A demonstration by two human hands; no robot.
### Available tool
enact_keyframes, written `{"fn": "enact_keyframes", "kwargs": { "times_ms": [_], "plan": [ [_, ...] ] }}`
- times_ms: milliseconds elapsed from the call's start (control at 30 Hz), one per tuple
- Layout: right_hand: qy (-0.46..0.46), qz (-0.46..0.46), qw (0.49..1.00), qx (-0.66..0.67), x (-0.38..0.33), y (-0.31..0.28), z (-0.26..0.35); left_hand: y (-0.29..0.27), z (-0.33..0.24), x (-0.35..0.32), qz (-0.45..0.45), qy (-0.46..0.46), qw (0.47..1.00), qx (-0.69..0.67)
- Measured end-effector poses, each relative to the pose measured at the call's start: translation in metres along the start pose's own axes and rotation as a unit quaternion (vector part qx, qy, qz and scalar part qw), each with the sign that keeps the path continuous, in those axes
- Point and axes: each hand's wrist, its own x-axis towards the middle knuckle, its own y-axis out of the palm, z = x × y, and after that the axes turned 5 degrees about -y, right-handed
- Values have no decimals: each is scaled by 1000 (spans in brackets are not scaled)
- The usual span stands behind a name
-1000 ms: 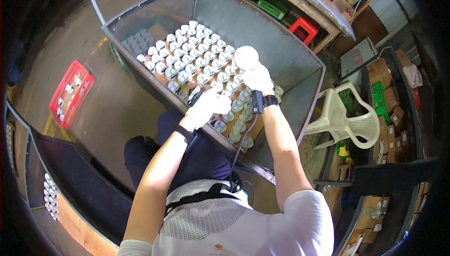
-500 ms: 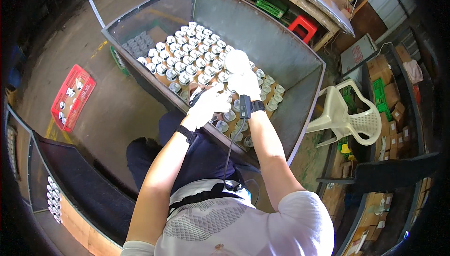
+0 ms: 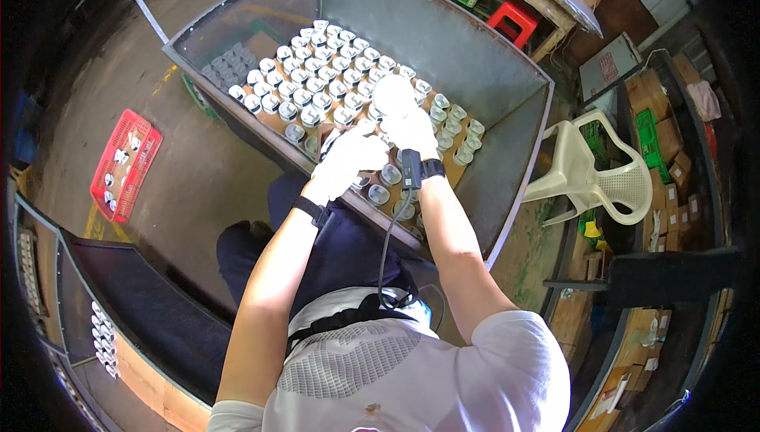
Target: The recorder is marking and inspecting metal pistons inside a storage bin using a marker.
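My right hand (image 3: 410,133), in a white glove, is closed on a round white part (image 3: 393,96) over the cart; glare washes out its detail. Close beside it, my gloved left hand (image 3: 347,164) has its fingers curled at the cart's near side. A small dark, brownish edge shows by those fingers, but I cannot make out what it is. Rows of short, silvery, piston-like metal parts (image 3: 321,101) stand on brown board inside the grey metal cart (image 3: 427,36). More of these parts lie partly hidden under my hands and wrists.
A red basket (image 3: 134,164) with several parts sits on the floor at left. A dark cart (image 3: 150,289) with another row of parts stands at lower left. To the right are a cream plastic chair (image 3: 590,171) and shelves of boxes. A red stool (image 3: 513,22) stands behind the cart.
The cart and its contents sit slightly higher in the picture. Both hands stay close together over the near side, the right still holding the round white part.
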Motion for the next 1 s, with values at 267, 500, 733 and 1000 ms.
{"fn": "enact_keyframes", "kwargs": {
  "times_ms": [267,500,733,1000],
  "plan": [
    [30,57,986,152,-6,-10,19,4,-3,-1,8,21,1000,-3],
    [110,115,929,334,-9,2,-9,-15,14,4,-13,71,974,214],
    [113,122,939,300,-11,7,-17,-14,10,3,-9,62,973,222],
    [126,115,933,316,-16,10,-28,-9,11,4,-39,44,994,93]
  ]
}}
